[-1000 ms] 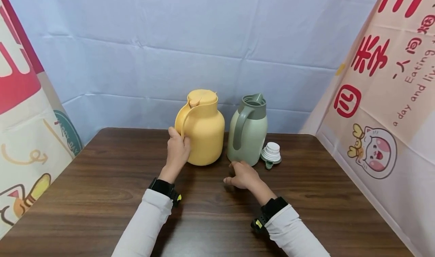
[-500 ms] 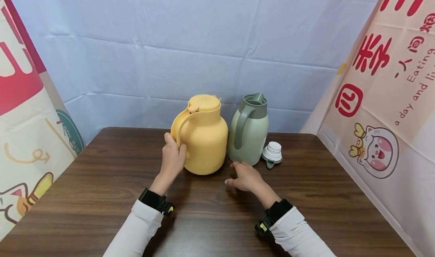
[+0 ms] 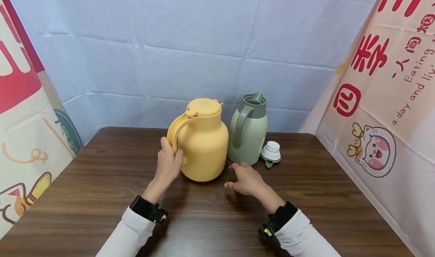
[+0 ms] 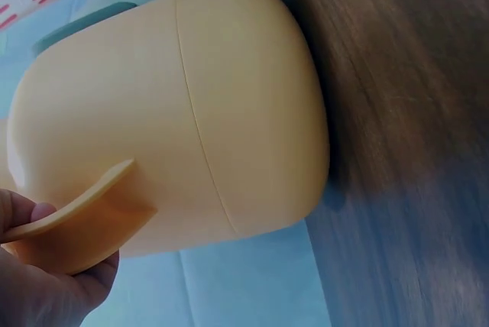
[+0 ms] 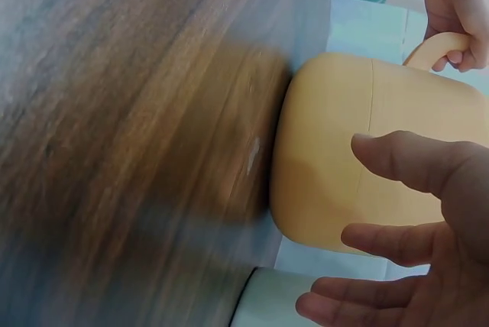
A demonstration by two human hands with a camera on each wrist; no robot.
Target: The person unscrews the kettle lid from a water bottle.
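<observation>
A yellow thermos jug [image 3: 204, 147] with its lid on stands upright at the middle of the wooden table. My left hand [image 3: 167, 160] grips the lower part of its handle, fingers curled round it, as the left wrist view also shows at the handle [image 4: 92, 224]. My right hand [image 3: 247, 179] is held off the jug's right side, in front of a pale green thermos jug [image 3: 251, 136]. In the right wrist view the right hand's fingers [image 5: 390, 243] are spread and hold nothing. The green jug's top is uncovered.
A white stopper with a green base [image 3: 272, 153] lies on the table [image 3: 306, 196] just right of the green jug. Behind the table hangs a pale blue cloth [image 3: 153, 60]; printed cloths [image 3: 377, 117] hang at both sides.
My left hand has drawn the yellow jug toward me and slightly left, away from the back edge. My right hand has barely moved; the green jug and stopper stay put.
</observation>
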